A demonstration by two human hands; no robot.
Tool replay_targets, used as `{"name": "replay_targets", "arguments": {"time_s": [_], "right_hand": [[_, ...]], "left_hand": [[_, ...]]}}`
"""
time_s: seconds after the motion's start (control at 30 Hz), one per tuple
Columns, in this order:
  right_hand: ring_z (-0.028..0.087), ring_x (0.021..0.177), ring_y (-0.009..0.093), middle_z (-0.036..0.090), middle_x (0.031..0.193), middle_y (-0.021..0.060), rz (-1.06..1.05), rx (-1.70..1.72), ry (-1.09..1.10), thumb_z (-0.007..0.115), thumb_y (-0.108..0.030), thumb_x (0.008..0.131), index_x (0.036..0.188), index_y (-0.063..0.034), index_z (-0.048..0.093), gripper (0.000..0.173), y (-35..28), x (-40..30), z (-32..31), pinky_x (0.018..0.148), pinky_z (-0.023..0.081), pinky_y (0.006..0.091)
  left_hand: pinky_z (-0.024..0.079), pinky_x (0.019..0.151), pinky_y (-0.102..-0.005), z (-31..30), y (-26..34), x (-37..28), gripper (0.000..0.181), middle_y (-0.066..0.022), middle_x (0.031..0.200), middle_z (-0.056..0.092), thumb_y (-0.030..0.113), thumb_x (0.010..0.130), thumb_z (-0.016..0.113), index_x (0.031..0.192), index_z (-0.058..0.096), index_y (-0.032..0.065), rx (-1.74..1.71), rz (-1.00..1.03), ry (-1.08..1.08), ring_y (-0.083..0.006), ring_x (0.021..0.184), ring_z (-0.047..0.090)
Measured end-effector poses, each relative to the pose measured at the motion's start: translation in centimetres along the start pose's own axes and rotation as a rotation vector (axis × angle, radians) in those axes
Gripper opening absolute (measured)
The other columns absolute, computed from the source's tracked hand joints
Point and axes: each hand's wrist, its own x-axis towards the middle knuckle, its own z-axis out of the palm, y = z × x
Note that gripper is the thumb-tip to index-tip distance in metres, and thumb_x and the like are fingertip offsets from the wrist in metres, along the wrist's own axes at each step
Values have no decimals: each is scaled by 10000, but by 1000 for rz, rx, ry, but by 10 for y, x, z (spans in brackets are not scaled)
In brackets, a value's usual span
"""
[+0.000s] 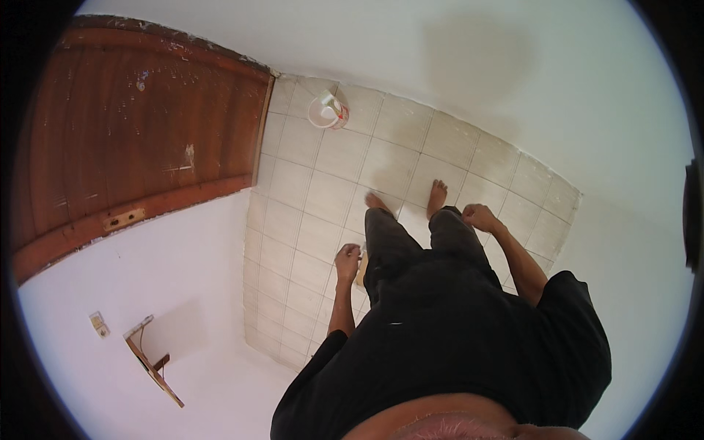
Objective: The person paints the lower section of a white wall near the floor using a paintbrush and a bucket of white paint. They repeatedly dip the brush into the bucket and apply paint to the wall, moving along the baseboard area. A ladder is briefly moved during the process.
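Note:
My left hand [347, 263] hangs beside my left thigh, its fingers loosely bent and slightly blurred; I see nothing held in it. Just past it, a tan flat object [362, 268] shows on the floor, mostly hidden by my leg. By the outside of my right knee is my right hand [482, 218], curled in and apparently without anything in it. Farther ahead on the tiles stands a small white plastic bucket [315, 114] with red print. What looks like a flat paintbrush [333, 103] rests across its rim.
Pale floor tiles [335, 181] run between white walls [374, 38]. A brown wooden door [143, 121] with paint marks is at the left. On the left wall are a wall socket or switch plate [99, 325] and a small wooden bracket shelf [151, 363].

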Motion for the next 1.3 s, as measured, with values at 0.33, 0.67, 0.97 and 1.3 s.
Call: {"name": "replay_targets", "arguments": {"time_s": [0.33,0.67,0.97,1.3], "right_hand": [[698,852,272,717,899,141,165,106,113,674,-139,685,979,-11,690,321,-80,15,84,790,558,386],[665,828,371,670,840,198,393,131,141,665,-189,660,892,0,614,304,-192,14,117,748,527,451],[617,743,323,603,738,140,397,269,-353,699,-228,617,901,-34,572,367,-217,-34,120,652,479,429],[688,695,352,669,652,135,396,256,-121,705,-228,707,835,-41,608,247,-126,105,78,640,527,440]], "left_hand": [[540,804,-411,-46,89,153,382,-129,862,703,272,898,670,1239,652,99,514,333,-423,-311,847,693],[524,827,-480,-85,87,214,441,-194,990,732,449,963,584,1209,662,93,879,296,-594,-384,907,699],[510,644,-359,-148,162,167,413,-159,800,697,368,982,612,1252,640,58,611,-20,-799,-194,661,658],[530,795,-459,-49,113,277,465,-200,906,723,437,985,582,1309,601,103,705,215,-859,-363,891,711]]}}
